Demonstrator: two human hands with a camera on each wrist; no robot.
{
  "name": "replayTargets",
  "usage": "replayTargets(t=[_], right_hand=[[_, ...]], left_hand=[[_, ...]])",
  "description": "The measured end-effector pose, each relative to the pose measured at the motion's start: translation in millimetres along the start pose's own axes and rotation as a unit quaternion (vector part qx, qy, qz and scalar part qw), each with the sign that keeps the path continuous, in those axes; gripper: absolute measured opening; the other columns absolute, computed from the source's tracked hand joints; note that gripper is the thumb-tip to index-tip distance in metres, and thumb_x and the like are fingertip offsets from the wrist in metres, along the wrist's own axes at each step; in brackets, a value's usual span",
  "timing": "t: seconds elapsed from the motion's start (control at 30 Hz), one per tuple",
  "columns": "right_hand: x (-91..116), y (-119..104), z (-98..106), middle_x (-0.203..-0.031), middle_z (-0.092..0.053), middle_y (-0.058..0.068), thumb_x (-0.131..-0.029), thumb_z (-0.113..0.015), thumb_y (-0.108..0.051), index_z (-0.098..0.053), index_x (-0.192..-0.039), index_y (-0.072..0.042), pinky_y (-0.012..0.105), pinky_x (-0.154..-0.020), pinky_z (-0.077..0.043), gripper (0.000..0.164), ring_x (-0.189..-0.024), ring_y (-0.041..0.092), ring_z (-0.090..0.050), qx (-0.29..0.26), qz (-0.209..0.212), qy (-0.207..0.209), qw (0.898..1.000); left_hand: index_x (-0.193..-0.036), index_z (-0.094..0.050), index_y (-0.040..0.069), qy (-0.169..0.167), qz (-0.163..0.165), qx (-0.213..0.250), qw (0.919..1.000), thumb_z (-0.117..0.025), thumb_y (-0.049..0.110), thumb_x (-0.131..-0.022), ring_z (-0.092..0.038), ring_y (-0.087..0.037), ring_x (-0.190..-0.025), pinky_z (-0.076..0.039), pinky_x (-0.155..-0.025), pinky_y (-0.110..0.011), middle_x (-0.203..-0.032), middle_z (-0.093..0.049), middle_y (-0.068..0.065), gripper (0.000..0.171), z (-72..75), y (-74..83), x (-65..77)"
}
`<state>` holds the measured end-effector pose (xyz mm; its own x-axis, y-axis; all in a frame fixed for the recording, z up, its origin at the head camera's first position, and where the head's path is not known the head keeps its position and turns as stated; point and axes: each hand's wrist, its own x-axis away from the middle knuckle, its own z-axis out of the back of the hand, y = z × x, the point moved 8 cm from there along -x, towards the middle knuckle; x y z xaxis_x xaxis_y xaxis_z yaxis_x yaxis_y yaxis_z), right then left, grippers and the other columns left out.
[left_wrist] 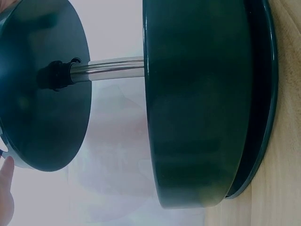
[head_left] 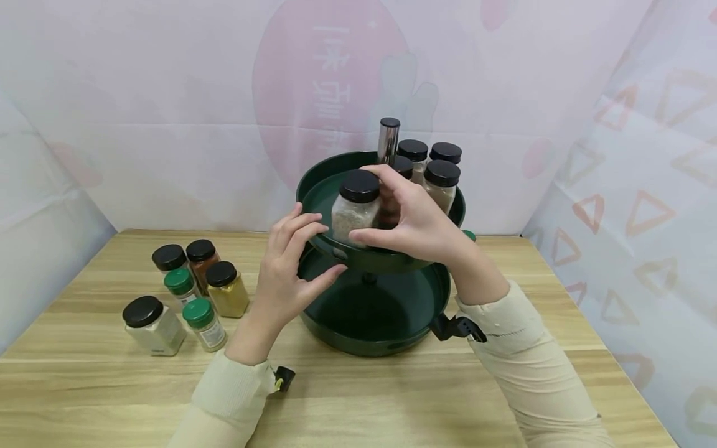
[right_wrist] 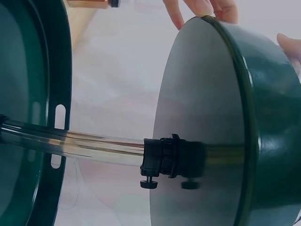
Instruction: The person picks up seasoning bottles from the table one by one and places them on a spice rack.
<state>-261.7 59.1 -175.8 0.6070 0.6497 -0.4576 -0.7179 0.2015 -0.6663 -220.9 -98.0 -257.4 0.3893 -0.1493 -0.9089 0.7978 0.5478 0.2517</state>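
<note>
A two-tier dark green turntable rack stands upright, its upper tray (head_left: 437, 246) above the lower tray (head_left: 370, 317). My right hand (head_left: 411, 214) grips a black-lidded spice jar (head_left: 355, 211) over the front of the upper tray, thumb at its base and fingers behind. Whether the jar touches the tray floor is hidden. By the tray's left front edge, my left hand (head_left: 288, 267) spreads its fingers, the thumb low beside the wall; in the right wrist view its fingers (right_wrist: 200, 7) meet the edge. Several black-lidded jars (head_left: 442, 174) occupy the upper tray's right side.
On the table's left side stand several seasoning jars, among them a yellow one (head_left: 226, 292), a pale one (head_left: 154, 330) and a green-lidded one (head_left: 204, 320). A metal post (head_left: 388, 140) rises through the rack. A patterned cloth (head_left: 185, 124) hangs behind.
</note>
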Motion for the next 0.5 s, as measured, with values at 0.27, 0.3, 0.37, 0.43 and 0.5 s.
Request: replayTargets(t=[0.27,0.3,0.37,0.43,0.5], right_hand=[[0.1,2.1,0.9,-0.120,-0.065,0.013,-0.081,-0.080,-0.003,-0.040,-0.143,-0.004,0.031,-0.081,-0.061,0.074,-0.097,0.017,-0.069,0.005,-0.019,-0.006,1.000],[0.4,2.5,1.4,-0.120,-0.065,0.013,-0.081,-0.080,-0.003,-0.040,-0.144,-0.005,0.032,-0.081,-0.061,0.074,-0.097,0.018,-0.069,0.004,-0.022,-0.005,1.000],[1.0,3.3,2.3,-0.121,-0.065,0.013,-0.081,-0.080,-0.003,-0.040,-0.144,-0.005,0.032,-0.082,-0.061,0.075,-0.098,0.019,-0.069,0.001,-0.028,-0.002,1.000],[1.9,3.8,2.6,-0.123,-0.064,0.014,-0.081,-0.080,-0.002,-0.040,-0.145,-0.006,0.033,-0.085,-0.061,0.076,-0.100,0.019,-0.069,-0.005,-0.031,-0.001,1.000],[2.6,4.3,2.9,-0.125,-0.063,0.014,-0.081,-0.080,0.000,-0.039,-0.145,-0.005,0.033,-0.086,-0.061,0.076,-0.102,0.020,-0.069,-0.012,-0.030,0.001,0.999]], left_hand=[[-0.120,-0.061,0.001,0.002,-0.006,0.004,1.0000,-0.068,0.050,-0.090,-0.041,-0.044,-0.139,-0.034,-0.119,-0.051,-0.132,-0.058,-0.018,0.058,-1.9,1.1,-2.3],[-0.120,-0.061,0.001,0.002,-0.006,0.005,1.0000,-0.069,0.049,-0.090,-0.041,-0.044,-0.139,-0.034,-0.119,-0.051,-0.132,-0.058,-0.018,0.058,-2.3,1.2,-2.7],[-0.121,-0.061,0.001,0.001,-0.005,0.007,1.0000,-0.069,0.049,-0.090,-0.041,-0.043,-0.140,-0.033,-0.119,-0.051,-0.132,-0.058,-0.018,0.058,-3.1,1.2,-3.3],[-0.121,-0.061,0.001,0.001,-0.004,0.007,1.0000,-0.069,0.049,-0.089,-0.040,-0.043,-0.140,-0.033,-0.119,-0.051,-0.133,-0.058,-0.017,0.058,-3.8,1.1,-3.6],[-0.121,-0.061,0.001,0.000,-0.003,0.007,1.0000,-0.069,0.049,-0.089,-0.040,-0.044,-0.140,-0.033,-0.119,-0.051,-0.133,-0.058,-0.017,0.058,-4.3,1.3,-3.8]])
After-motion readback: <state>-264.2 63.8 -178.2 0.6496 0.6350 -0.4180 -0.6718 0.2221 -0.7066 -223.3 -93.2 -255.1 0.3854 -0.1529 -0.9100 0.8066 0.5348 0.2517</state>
